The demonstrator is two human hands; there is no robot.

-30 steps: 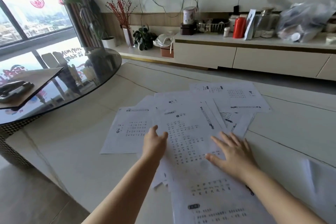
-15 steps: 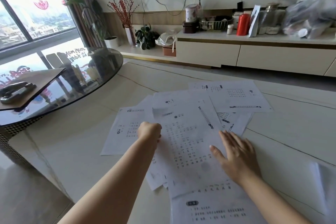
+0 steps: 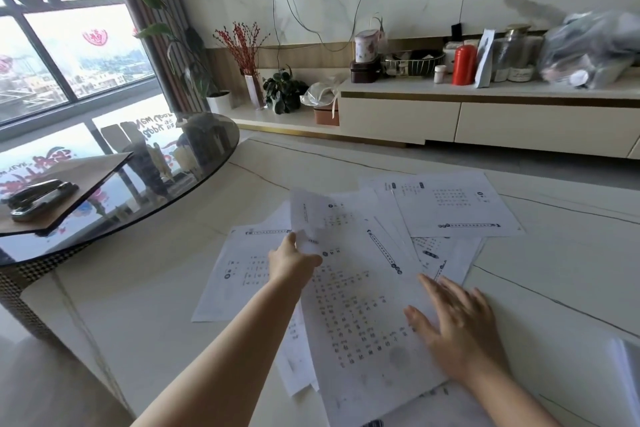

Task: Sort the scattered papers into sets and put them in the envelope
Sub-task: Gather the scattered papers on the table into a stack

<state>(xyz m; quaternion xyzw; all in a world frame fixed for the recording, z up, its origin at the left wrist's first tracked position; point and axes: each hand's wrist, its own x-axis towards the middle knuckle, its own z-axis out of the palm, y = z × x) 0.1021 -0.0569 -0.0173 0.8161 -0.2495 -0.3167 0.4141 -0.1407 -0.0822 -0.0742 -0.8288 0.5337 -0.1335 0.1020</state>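
Observation:
Several printed white sheets (image 3: 450, 208) lie scattered and overlapping on a pale marble table (image 3: 145, 281). My left hand (image 3: 292, 262) pinches the upper left corner of one large sheet (image 3: 353, 305) and lifts that corner off the pile. My right hand (image 3: 457, 329) lies flat with straight, spread fingers on the right edge of the same sheet. Another sheet (image 3: 232, 270) lies flat to the left of my left hand. A brown envelope (image 3: 69, 180) rests on the round glass table at the left.
A black stapler (image 3: 38, 198) sits on the brown envelope on the glass table (image 3: 194, 163). A low cabinet (image 3: 485, 114) with jars, a red canister (image 3: 464, 64) and bags runs along the far wall. A white sheet edge (image 3: 627, 381) shows at the right border.
My left hand moved forward from lying on the sheet, curled onto its corner and raised it. My right hand stayed flat on the sheet's right side.

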